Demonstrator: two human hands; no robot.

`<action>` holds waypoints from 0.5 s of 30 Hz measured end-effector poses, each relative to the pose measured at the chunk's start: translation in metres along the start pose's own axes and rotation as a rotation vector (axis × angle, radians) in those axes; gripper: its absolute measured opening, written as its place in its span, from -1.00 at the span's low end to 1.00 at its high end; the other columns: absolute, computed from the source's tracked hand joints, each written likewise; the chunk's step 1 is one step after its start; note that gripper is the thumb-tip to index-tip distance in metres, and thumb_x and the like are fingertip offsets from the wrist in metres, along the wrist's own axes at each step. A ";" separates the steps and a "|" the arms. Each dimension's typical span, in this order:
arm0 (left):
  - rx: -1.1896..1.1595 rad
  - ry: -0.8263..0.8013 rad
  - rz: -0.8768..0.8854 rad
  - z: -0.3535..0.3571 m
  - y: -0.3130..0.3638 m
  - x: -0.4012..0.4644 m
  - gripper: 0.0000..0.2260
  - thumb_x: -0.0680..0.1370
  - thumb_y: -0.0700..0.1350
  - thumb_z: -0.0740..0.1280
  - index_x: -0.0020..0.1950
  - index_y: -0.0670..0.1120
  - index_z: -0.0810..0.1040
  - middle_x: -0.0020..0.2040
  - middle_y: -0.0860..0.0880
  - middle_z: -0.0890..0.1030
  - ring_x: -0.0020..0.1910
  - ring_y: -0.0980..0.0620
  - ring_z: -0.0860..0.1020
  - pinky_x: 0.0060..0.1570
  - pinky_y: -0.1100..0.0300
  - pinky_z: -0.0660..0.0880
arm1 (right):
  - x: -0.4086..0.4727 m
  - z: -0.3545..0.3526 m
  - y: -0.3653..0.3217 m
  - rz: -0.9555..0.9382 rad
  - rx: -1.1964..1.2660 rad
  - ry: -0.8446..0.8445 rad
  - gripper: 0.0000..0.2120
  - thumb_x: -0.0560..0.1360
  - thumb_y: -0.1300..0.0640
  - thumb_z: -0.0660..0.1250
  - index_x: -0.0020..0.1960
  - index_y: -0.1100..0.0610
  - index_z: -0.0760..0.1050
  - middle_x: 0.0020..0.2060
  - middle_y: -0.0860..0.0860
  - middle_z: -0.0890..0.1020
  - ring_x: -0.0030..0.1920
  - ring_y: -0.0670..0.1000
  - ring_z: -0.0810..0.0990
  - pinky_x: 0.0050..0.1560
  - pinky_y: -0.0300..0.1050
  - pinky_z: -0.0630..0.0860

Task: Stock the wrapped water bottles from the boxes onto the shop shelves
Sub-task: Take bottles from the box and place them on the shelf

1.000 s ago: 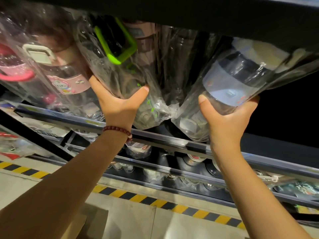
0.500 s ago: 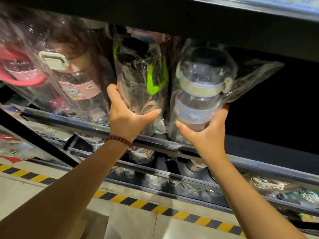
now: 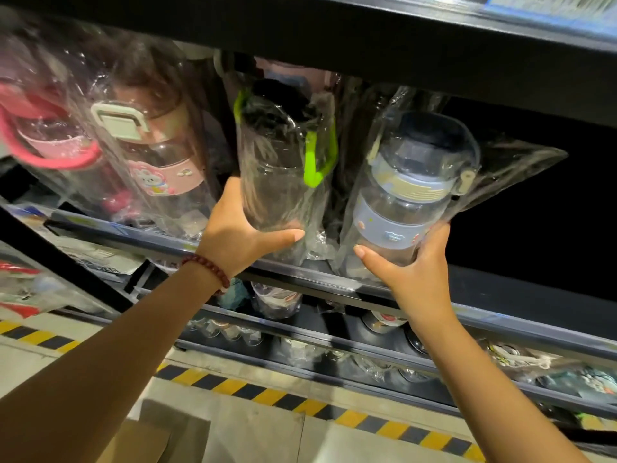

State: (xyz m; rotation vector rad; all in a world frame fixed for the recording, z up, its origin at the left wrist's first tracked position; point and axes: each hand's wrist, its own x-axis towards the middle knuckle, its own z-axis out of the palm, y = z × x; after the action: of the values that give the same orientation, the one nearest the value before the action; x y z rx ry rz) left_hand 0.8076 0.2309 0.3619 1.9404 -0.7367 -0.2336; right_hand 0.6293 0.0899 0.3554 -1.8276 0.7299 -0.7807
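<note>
A clear wrapped bottle with a black lid and green strap (image 3: 283,168) stands upright on the shop shelf (image 3: 327,285). My left hand (image 3: 240,233) grips its lower part. Beside it on the right stands a wrapped bottle with a blue band (image 3: 407,202), its base held by my right hand (image 3: 414,265). Left of them stand a wrapped pink bottle with a rabbit picture (image 3: 157,158) and another wrapped pink one (image 3: 43,138), blurred.
The shelf board above (image 3: 400,38) hangs low over the bottles. To the right of the blue bottle the shelf is dark. Lower shelves (image 3: 367,345) hold more wrapped goods. A cardboard box (image 3: 160,436) sits on the floor by yellow-black tape (image 3: 267,392).
Both bottles have gone from tilted to upright on the shelf and sit closer together. My hands have slid down toward their bases.
</note>
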 end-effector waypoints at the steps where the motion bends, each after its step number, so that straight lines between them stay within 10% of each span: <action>1: 0.011 0.040 0.027 0.004 0.001 -0.001 -0.37 0.20 -0.01 0.61 0.07 -0.05 0.30 -0.08 0.09 0.46 -0.14 0.18 0.44 -0.17 0.59 0.35 | 0.000 -0.001 0.000 -0.008 0.003 0.002 -0.37 0.26 0.14 0.60 0.12 -0.09 0.25 0.14 -0.10 0.47 0.18 -0.19 0.48 0.19 -0.32 0.43; 6: 0.043 0.289 0.094 0.018 -0.003 -0.010 -0.12 0.12 0.30 0.47 0.20 -0.28 0.34 0.03 -0.11 0.49 0.04 -0.06 0.49 0.06 0.19 0.49 | -0.001 -0.009 0.001 0.016 -0.011 -0.015 -0.44 0.28 0.13 0.57 0.11 -0.07 0.31 0.08 -0.18 0.51 0.10 -0.22 0.52 0.06 -0.33 0.45; 10: 0.032 0.207 0.082 0.014 -0.005 -0.013 0.07 0.11 0.14 0.61 0.43 -0.28 0.19 0.27 0.00 0.34 0.28 0.11 0.31 0.26 0.49 0.23 | -0.003 -0.009 0.001 0.043 -0.018 -0.066 -0.34 0.27 0.09 0.57 0.24 -0.05 0.29 0.16 -0.16 0.51 0.16 -0.22 0.50 0.13 -0.28 0.45; 15: 0.131 0.110 0.062 0.001 -0.016 -0.014 -0.20 0.18 -0.01 0.62 0.29 -0.18 0.32 0.17 -0.07 0.49 0.17 -0.01 0.46 0.20 0.23 0.40 | -0.003 -0.001 0.004 -0.023 -0.148 -0.038 -0.25 0.24 0.17 0.60 0.23 -0.05 0.20 0.07 -0.28 0.41 -0.02 -0.37 0.42 -0.06 -0.67 0.25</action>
State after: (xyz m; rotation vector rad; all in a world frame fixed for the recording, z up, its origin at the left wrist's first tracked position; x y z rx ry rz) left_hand 0.8018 0.2431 0.3454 2.0330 -0.7531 -0.0408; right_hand 0.6265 0.0901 0.3520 -1.9814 0.7605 -0.7215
